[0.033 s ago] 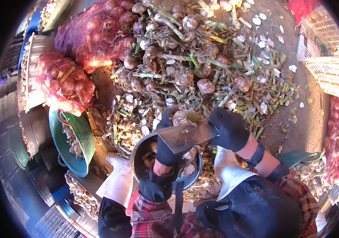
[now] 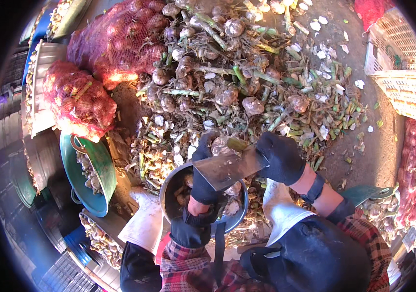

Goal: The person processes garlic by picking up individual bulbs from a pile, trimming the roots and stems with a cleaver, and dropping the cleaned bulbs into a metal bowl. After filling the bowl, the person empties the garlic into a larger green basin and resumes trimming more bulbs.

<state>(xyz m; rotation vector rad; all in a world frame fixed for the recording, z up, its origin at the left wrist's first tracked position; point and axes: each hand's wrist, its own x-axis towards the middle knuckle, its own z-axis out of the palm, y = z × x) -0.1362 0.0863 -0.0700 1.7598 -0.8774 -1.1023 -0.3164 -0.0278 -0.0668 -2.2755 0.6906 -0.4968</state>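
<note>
The left hand (image 2: pixel 206 168) grips 1 garlic bulb (image 2: pixel 221 145) near the far rim of a metal bowl (image 2: pixel 169 188); the right hand (image 2: pixel 281 156) is closed on a broad cleaver (image 2: pixel 228 168) beside it. Good practice steadies the bulb and keeps the left hand clear of the cleaver's edge.

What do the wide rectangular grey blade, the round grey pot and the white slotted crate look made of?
Wide rectangular grey blade: likely steel, its flat face showing a dull sheen.
Round grey pot: probably metal, given its glossy inner wall, though plastic is possible.
White slotted crate: apparently moulded plastic, judging by its regular openings.
</note>
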